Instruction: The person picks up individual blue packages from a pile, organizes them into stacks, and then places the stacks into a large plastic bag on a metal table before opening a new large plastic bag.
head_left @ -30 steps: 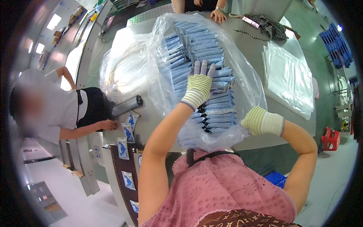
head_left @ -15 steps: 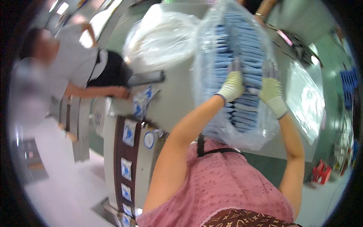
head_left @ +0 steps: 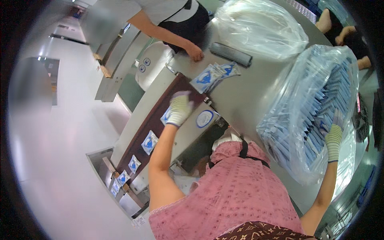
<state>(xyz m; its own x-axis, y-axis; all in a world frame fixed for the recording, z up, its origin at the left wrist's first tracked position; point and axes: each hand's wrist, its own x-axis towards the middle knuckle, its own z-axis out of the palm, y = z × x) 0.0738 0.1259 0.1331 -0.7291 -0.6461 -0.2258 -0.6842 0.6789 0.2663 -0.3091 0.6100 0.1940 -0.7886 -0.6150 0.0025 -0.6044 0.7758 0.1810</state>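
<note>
My left hand (head_left: 180,110), in a striped white-and-yellow glove with greyish fingertips, is over the dark brown conveyor belt (head_left: 160,108). It partly covers a small white-and-blue packet (head_left: 164,117), and its fingers are smeared by motion. More such packets, one being the packet (head_left: 149,142), lie in a line down the belt. My right hand (head_left: 334,140), gloved alike, rests with fingers stretched out at the right side of a large clear plastic bag (head_left: 280,108). Inside the bag, light blue packets (head_left: 316,124) stand packed in rows.
A few packets (head_left: 212,78) lie at the belt's far end on the grey table (head_left: 248,88). Behind them are a dark grey roll (head_left: 231,54) and another clear bag (head_left: 260,28). A co-worker's hand (head_left: 196,53) rests near the table's left edge; another person's arms show far right.
The view has swung left. My left hand has left the bag's rows of packets and moved left to the belt. My right hand stays at the bag's right side.
</note>
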